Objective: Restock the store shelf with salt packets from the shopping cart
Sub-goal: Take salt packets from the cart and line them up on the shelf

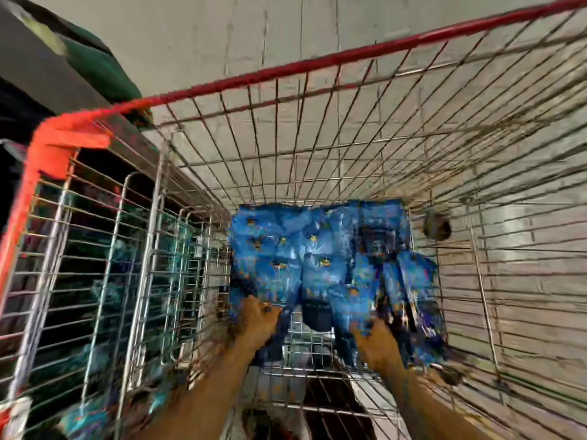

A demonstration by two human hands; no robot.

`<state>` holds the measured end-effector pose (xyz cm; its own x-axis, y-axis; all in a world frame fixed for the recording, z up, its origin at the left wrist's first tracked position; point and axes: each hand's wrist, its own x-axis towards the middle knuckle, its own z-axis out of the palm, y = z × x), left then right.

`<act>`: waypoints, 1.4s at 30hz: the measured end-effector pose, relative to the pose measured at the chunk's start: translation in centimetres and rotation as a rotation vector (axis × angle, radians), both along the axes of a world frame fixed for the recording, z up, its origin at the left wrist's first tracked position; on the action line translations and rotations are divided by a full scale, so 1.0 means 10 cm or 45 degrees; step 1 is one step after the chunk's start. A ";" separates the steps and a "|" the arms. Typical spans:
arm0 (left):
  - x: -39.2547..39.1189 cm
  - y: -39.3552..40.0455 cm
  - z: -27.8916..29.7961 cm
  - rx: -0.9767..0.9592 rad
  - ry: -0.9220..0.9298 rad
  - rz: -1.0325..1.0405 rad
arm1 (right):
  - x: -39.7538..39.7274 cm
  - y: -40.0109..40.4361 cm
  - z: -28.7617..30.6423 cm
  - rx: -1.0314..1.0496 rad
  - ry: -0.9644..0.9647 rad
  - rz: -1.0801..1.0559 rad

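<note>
Reaching into the shopping cart (317, 68), left hand (259, 322) and right hand (378, 342) meet blue salt packets (317, 262); finger grip is blurred beyond telling, so lifting should wait for secure holds.

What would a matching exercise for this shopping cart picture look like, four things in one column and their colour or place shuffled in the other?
Things:
1. salt packets
2. cart rim
3. left hand
4. right hand

Descriptions:
A. red, running along the top of the wire basket
B. at the near right edge of the blue pile
C. blue, piled in the cart's bottom
D. at the near left edge of the blue pile

Pairs: 1-C, 2-A, 3-D, 4-B
</note>
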<state>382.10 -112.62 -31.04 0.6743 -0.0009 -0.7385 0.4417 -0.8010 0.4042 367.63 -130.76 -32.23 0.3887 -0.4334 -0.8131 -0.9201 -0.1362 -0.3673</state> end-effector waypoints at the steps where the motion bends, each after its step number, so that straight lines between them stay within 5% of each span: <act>1: -0.05 0.04 -0.15 0.045 0.013 -0.019 | -0.07 0.01 -0.18 0.014 0.038 0.047; 14: -0.22 0.14 -1.24 0.278 -0.191 0.034 | -0.18 0.21 -1.21 -0.316 0.356 -0.074; 20: -0.34 0.06 -1.37 0.081 -0.065 0.088 | -0.28 0.25 -1.31 -0.316 0.349 -0.202; 24: -0.40 0.02 -1.31 -0.070 -0.067 0.120 | -0.37 0.21 -1.28 -0.229 0.132 -0.286; 31: -0.19 0.00 -0.64 -0.299 0.196 0.364 | -0.31 0.07 -0.73 0.137 -0.263 -0.698; 42: 0.18 0.06 1.70 -0.894 0.152 0.718 | 0.37 -0.29 1.68 0.370 -0.542 -0.466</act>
<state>383.92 -112.04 -14.06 0.6303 -0.1701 -0.7575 0.7636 -0.0399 0.6444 371.35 -133.68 -15.41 0.5725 -0.3839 -0.7244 -0.6534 0.3201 -0.6860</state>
